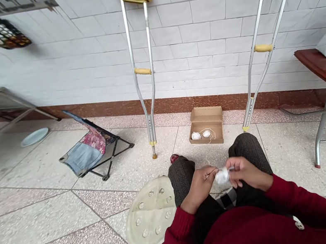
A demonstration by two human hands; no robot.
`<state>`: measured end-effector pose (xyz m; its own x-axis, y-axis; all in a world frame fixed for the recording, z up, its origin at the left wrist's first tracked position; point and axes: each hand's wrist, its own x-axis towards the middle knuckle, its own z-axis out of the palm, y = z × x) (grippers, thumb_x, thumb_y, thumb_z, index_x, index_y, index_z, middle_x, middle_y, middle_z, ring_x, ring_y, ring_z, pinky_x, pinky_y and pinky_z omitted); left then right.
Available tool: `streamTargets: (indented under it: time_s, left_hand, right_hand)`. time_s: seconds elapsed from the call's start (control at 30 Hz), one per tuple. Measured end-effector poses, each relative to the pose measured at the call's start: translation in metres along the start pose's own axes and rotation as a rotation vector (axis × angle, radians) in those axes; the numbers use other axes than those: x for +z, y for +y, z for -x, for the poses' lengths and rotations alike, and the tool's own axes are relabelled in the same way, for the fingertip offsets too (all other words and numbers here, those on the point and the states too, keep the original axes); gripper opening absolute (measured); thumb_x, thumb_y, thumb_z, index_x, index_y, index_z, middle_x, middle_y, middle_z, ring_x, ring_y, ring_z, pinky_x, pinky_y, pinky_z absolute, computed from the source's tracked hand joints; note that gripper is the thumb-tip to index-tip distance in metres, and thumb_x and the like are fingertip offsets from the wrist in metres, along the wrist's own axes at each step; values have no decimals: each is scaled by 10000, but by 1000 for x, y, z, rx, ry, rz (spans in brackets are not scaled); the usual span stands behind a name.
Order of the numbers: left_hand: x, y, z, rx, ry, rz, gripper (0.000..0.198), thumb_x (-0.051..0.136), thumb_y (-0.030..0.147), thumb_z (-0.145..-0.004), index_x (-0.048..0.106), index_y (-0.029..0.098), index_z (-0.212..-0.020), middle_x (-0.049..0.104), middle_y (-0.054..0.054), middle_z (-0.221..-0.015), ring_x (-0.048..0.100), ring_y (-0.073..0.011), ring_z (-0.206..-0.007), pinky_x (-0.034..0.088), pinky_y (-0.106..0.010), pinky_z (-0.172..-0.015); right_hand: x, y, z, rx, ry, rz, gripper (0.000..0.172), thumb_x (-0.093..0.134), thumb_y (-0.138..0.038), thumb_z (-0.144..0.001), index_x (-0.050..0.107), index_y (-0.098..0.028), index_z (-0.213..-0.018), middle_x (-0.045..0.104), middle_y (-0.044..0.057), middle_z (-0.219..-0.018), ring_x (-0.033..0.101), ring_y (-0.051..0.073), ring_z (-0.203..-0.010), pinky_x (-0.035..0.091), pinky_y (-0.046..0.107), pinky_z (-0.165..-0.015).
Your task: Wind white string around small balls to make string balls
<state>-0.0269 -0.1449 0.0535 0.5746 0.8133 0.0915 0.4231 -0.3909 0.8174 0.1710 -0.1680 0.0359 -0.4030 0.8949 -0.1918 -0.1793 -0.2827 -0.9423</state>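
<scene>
Above my lap, a small white ball of yarn (222,176) lies between my hands, smeared by motion. My right hand (245,172) grips it from the right with curled fingers. My left hand (201,183) is closed in a pinch at the ball's left edge; what sits between its fingertips is too fine to make out. On the floor beyond my knees stands an open cardboard box (207,124). Inside it are two more white yarn balls (196,136) with a loose strand.
One crutch (143,71) leans on the tiled wall ahead, another crutch (263,48) farther right. A folding stool (92,149) stands to the left. A pale round mat (151,218) lies beside my left leg. At right is a red-brown table (317,65).
</scene>
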Motion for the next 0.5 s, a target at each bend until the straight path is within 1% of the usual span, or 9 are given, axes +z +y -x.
streamTargets:
  time_s: [0.07,0.1,0.17,0.2,0.27,0.37,0.4,0.43,0.5]
  left_hand:
    - [11,2,-1,-8,-8,6,384,421,304,-956,605,166,-648,622,-17,-677,576,-161,-726,435,-263,-785]
    - [16,3,-2,0,-22,-11,380,431,304,-952,605,168,-642,615,-14,-664,573,-163,-724,435,-264,-787]
    - [22,7,-4,32,-47,-60,371,443,287,-944,599,175,-626,589,2,-612,554,-151,-671,425,-286,-855]
    - [21,8,-6,48,-48,-83,365,442,275,-941,596,177,-625,580,9,-596,542,-144,-643,414,-300,-892]
    - [12,8,-8,78,-21,-123,346,434,248,-937,595,180,-638,579,17,-591,527,-135,-616,378,-329,-964]
    - [-4,7,-10,74,24,-98,335,425,244,-940,596,175,-661,597,17,-625,530,-130,-624,390,-317,-937]
    - [-6,6,-10,49,43,-62,337,420,252,-945,600,171,-672,604,13,-641,536,-131,-632,414,-294,-880]
    - [-5,6,-10,18,63,-25,343,416,261,-949,604,167,-678,612,6,-659,545,-134,-644,431,-268,-810]
    - [2,7,-8,-29,76,15,353,423,273,-949,608,160,-670,625,-7,-681,564,-145,-674,427,-235,-701]
  right_hand:
    - [-6,-14,-10,-115,226,-56,213,679,-317,-756,526,-191,-832,585,-58,-492,487,79,-378,323,161,-361]
    - [-10,-18,-17,-152,312,-22,208,676,-316,-753,521,-194,-821,573,-65,-479,473,74,-372,319,161,-365]
    - [-18,-17,-27,-160,379,125,201,688,-302,-723,526,-195,-779,543,-77,-441,455,72,-355,304,160,-360]
    - [-20,-12,-29,-134,357,204,200,701,-291,-701,534,-192,-749,532,-79,-428,454,73,-348,294,159,-352]
    - [-17,-1,-25,-50,210,288,194,715,-276,-681,549,-187,-724,528,-77,-428,479,82,-354,298,156,-344]
    - [-6,1,-9,30,-59,185,202,701,-297,-721,555,-188,-809,563,-69,-462,524,101,-386,364,170,-369]
    - [-3,-4,-6,27,-91,124,214,697,-309,-736,550,-187,-832,574,-63,-474,530,102,-395,376,174,-378]
    - [-1,-11,-5,8,-76,62,226,698,-320,-742,546,-184,-841,583,-56,-484,533,103,-401,375,175,-380]
    - [-3,-26,-10,-56,51,-26,237,700,-335,-744,542,-181,-830,590,-46,-500,521,96,-404,355,172,-377]
